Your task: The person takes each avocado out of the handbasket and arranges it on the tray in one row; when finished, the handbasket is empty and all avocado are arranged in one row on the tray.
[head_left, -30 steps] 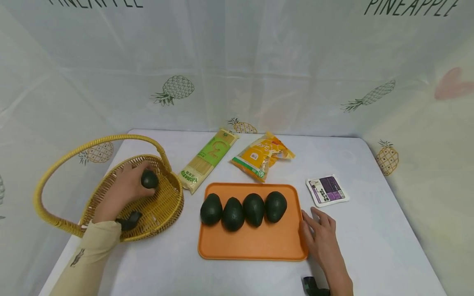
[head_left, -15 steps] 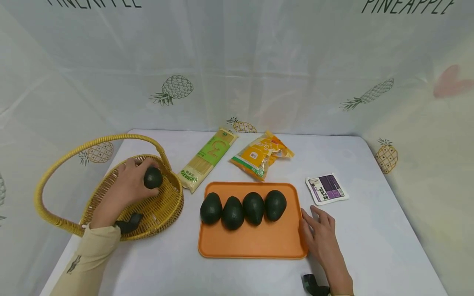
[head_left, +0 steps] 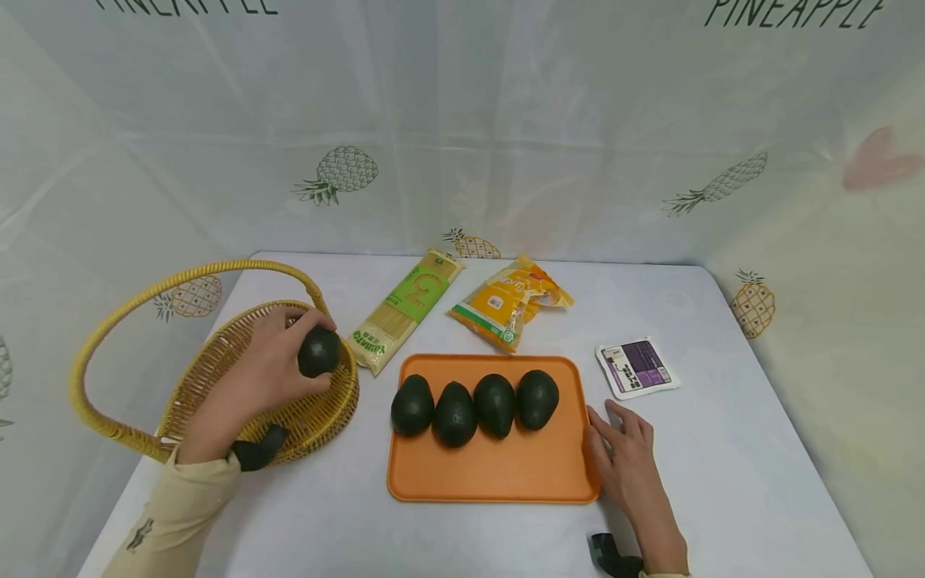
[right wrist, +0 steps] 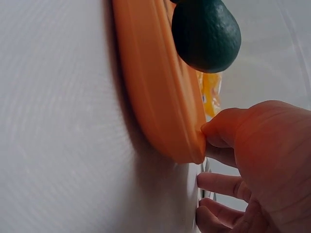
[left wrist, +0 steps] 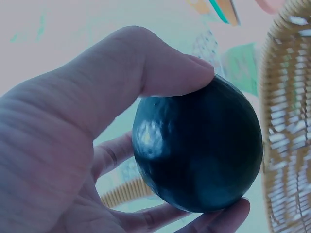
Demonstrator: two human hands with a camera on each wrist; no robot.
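My left hand [head_left: 267, 365] holds a dark green avocado [head_left: 319, 352] over the right part of the yellow wicker basket [head_left: 340, 413]. In the left wrist view, the thumb lies on one side of the avocado [left wrist: 199, 145] and the fingers curl round the other. A row of several avocados [head_left: 455, 415] lies along the back half of an orange tray [head_left: 499, 478]. At the tray's right edge rests my right hand [head_left: 630, 461], thumb and forefinger touching the rim. In the right wrist view, the other fingers [right wrist: 221, 184] are loosely spread beside the tray's corner.
A pack of noodles [head_left: 408, 309] and a yellow-orange food bag [head_left: 509, 305] lie behind the tray. To its right is a small white and purple packet [head_left: 637, 369]. The basket's tall handle [head_left: 130, 309] arches over its left side. A pineapple-print curtain [head_left: 520, 120] hangs behind the table.
My left hand has lifted the avocado and carried it rightward, from inside the basket toward its right rim. The right hand keeps its place at the tray.
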